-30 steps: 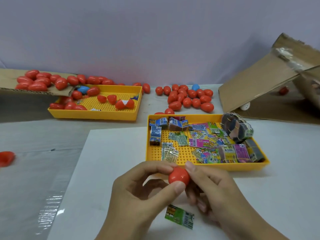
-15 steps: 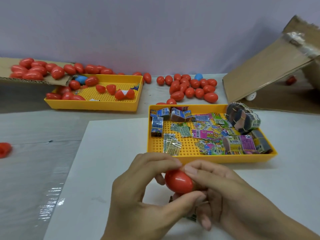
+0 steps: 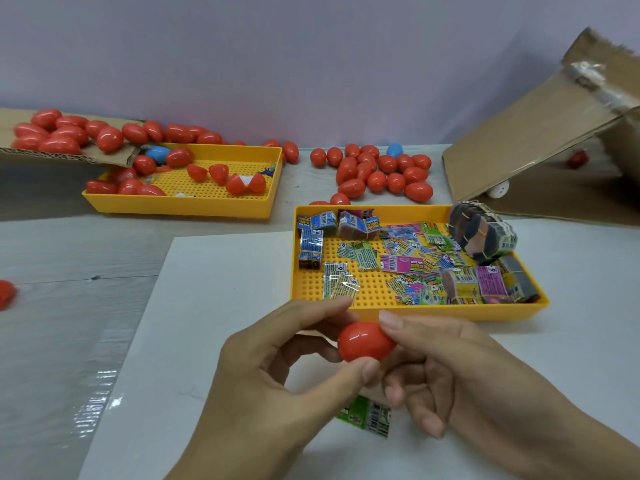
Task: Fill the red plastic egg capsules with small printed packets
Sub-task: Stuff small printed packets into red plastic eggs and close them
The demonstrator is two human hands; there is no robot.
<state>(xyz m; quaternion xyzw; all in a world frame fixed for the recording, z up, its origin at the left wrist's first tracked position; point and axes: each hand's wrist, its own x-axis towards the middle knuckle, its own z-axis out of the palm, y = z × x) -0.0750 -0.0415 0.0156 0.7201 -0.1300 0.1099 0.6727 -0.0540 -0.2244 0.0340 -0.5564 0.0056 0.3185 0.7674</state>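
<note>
Item in hand: one red egg capsule (image 3: 365,342), closed, held above the white sheet (image 3: 214,341) just in front of the near yellow tray (image 3: 415,311). Left hand (image 3: 273,386): thumb under the capsule, forefinger curled over its top, pinching it. Right hand (image 3: 460,386): forefinger laid on the capsule's right end, the other fingers curled below; the two hands meet on the capsule. Green printed packet (image 3: 369,415): flat on the white sheet directly beneath the hands, partly hidden by them. Near yellow tray: perforated floor, holding loose printed packets (image 3: 408,263) in green, pink and blue, several small blue boxes along its left and back sides, and banded bundles (image 3: 483,237) at its right end. Far yellow tray (image 3: 180,204): back left of the table (image 3: 69,251), holding red capsules, some as separate halves, and one blue capsule (image 3: 157,153). Cardboard flap (image 3: 20,152) over that tray's left corner: carries a heap of red capsules. Loose pile of red capsules (image 3: 377,171): on the table behind the near tray, with a second blue one among them. Cardboard box (image 3: 540,133): far right, tilted open. Single red piece (image 3: 5,293): at the left edge of the table.
</note>
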